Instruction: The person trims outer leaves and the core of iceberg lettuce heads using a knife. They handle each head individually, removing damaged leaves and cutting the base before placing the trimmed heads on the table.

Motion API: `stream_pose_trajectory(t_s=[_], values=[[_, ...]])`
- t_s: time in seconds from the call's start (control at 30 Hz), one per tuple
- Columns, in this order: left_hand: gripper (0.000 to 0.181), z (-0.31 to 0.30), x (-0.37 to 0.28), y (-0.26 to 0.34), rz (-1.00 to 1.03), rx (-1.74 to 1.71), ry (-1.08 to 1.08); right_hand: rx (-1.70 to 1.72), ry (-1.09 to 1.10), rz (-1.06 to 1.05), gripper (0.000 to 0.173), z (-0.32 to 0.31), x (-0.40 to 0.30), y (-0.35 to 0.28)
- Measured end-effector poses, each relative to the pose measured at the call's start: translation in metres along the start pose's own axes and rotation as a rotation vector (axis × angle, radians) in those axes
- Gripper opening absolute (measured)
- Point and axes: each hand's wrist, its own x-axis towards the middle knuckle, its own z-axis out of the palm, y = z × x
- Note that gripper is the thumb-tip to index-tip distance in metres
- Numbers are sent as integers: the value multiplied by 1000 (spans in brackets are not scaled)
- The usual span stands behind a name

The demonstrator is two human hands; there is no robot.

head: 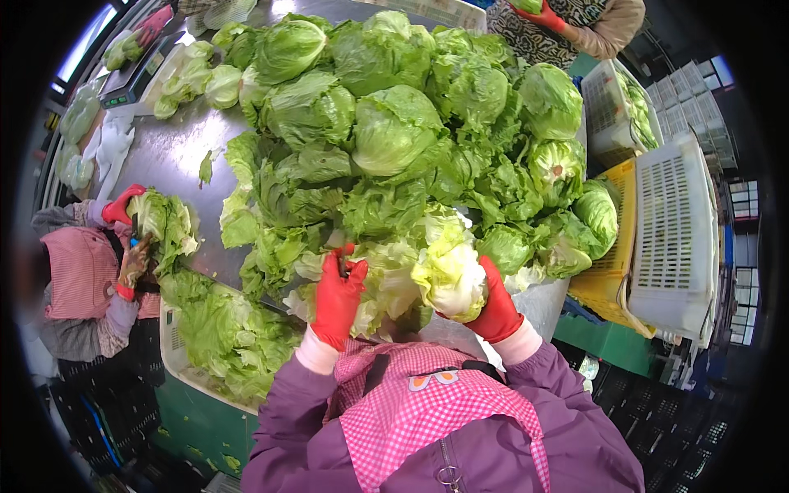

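Note:
My right hand (495, 308), in a red glove, holds a pale yellow-green head of iceberg lettuce (450, 274) from its right and lower side. My left hand (338, 302), also gloved in red, is raised to the left of that head, apart from it. Its fingers are bent, with something small and dark by the fingertips; whether it grips anything is unclear. Loose pale leaves (385, 265) lie between my two hands. Beyond them a large heap of green iceberg lettuces (397, 129) covers much of the metal table (179, 145).
At left, a co-worker's gloved hands (132, 240) hold a lettuce and a blue-handled tool. A crate of leaves (172, 351) stands below the table's left edge. White (672, 240) and yellow plastic crates (607, 271) flank the right side. A digital scale (132, 80) sits at far left.

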Motion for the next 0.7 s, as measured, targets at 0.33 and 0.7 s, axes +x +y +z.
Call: stream_pose_trajectory(t_s=[0.33,0.7], values=[[16,21,-64,41,480,776,-227,-557,154,-175,58,17,14,29],[16,21,-68,39,463,821,-303,-769,166,-230,58,37,1,27]])
